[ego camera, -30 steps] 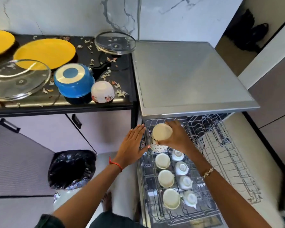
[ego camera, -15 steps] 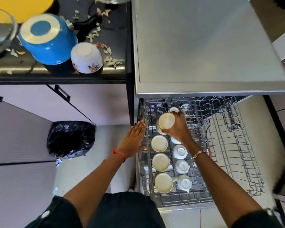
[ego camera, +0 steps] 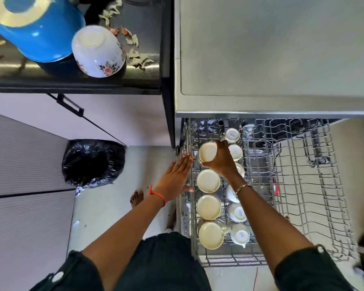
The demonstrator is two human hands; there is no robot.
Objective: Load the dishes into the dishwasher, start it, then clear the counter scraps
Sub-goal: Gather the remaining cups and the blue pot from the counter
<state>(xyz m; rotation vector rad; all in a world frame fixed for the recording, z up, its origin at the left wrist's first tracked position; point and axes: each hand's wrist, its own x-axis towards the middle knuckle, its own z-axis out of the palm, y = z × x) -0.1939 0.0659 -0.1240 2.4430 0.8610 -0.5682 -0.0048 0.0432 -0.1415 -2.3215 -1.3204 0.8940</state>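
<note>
The dishwasher's wire rack [ego camera: 315, 185] is pulled out under the steel dishwasher top [ego camera: 271, 49]. Its left side holds several upside-down cream mugs [ego camera: 208, 181] and small white cups [ego camera: 239, 213]. My right hand [ego camera: 222, 159] grips another cream mug [ego camera: 207, 151], bottom up, at the rack's far left end. My left hand [ego camera: 174, 177] lies flat with fingers straight against the rack's left edge, holding nothing. On the black counter [ego camera: 72, 85] stand an overturned blue pot [ego camera: 38, 28] and an overturned white floral bowl [ego camera: 98, 51], with dry scraps [ego camera: 132, 53] around them.
A bin lined with a black bag [ego camera: 93, 162] stands on the floor left of the dishwasher. A cabinet door with a black handle [ego camera: 70, 105] is below the counter. My bare foot [ego camera: 137, 199] is on the floor. The rack's right half holds no dishes.
The view has tipped further down toward the rack. My right hand has carried the mug toward the rack's far left end. My left hand stays against the rack's edge.
</note>
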